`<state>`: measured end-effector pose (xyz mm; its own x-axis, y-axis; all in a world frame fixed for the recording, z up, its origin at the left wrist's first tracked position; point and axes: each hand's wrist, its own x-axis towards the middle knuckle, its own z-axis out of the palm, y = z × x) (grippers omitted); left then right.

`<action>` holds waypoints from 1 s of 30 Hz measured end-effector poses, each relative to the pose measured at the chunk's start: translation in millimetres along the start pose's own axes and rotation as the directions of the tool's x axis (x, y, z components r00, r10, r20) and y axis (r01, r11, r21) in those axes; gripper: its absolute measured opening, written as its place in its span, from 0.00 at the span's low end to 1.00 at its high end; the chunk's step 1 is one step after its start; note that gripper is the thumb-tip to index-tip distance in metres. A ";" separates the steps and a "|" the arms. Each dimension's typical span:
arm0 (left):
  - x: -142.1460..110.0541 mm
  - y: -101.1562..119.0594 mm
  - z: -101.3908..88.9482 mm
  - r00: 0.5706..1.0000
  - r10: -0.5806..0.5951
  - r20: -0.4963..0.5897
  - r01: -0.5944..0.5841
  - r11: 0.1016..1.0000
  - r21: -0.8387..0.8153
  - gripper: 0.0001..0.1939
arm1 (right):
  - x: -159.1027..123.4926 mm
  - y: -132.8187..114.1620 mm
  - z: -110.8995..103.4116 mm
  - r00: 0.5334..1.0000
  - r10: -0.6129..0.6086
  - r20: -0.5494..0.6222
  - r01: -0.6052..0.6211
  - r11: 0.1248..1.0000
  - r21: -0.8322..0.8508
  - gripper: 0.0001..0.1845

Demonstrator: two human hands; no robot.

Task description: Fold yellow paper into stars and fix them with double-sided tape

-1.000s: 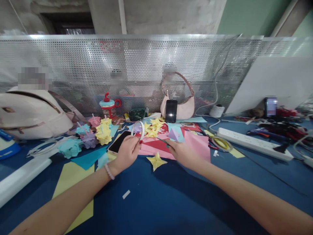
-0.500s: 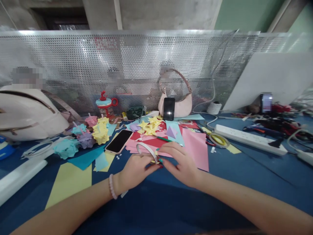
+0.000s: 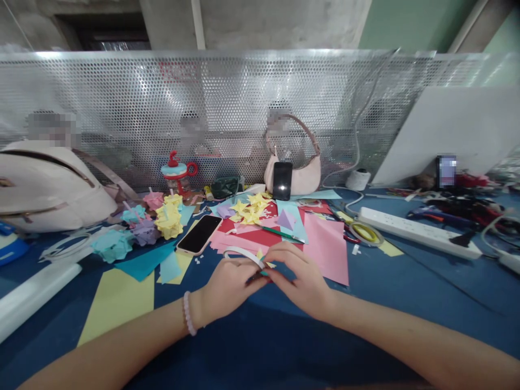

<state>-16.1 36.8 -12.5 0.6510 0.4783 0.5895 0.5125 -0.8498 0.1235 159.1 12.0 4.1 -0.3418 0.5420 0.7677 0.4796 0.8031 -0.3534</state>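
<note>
Both hands meet over the near middle of the table. My left hand (image 3: 227, 284), with a beaded bracelet on its wrist, is closed on a thin white ring (image 3: 244, 252) that looks like a roll of narrow tape. My right hand (image 3: 298, 279) has its fingers bent and their tips pressed at the ring's right edge. Whatever lies between the right fingertips is hidden. Just beyond the hands are a green pencil (image 3: 282, 234), a bit of yellow paper (image 3: 260, 254) and folded yellow stars (image 3: 252, 208). A purple folded paper shape (image 3: 286, 219) sits behind the pencil.
A phone (image 3: 200, 234) lies left of the hands, near yellow paper (image 3: 119, 306) and folded paper clusters (image 3: 111, 245). Pink sheets (image 3: 327, 249) and a power strip (image 3: 418, 233) are on the right. Another phone (image 3: 282, 180) leans on a pink handbag (image 3: 306, 176).
The white ring has tilted flatter and lower in my left hand. My right fingertips have drawn closer to my left ones, and more of the pencil shows.
</note>
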 end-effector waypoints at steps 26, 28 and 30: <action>3.0 4.2 -5.0 1.000 0.010 0.028 -0.010 1.000 0.006 0.17 | -1.2 2.0 2.8 0.999 0.029 -0.015 -0.029 1.000 -0.011 0.05; 2.7 4.2 -4.7 0.999 0.008 0.036 -0.009 1.000 0.015 0.17 | -0.7 1.9 2.3 0.999 0.037 -0.016 -0.037 0.999 -0.003 0.04; 2.2 4.2 -4.3 0.999 0.013 0.036 -0.013 1.000 0.014 0.17 | -0.1 1.7 1.8 0.999 0.052 -0.015 -0.052 0.999 0.002 0.04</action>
<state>-14.9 33.4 -7.3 0.6770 0.4752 0.5620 0.5116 -0.8528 0.1049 158.5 13.7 2.4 -0.3043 0.5797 0.7559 0.4952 0.7741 -0.3944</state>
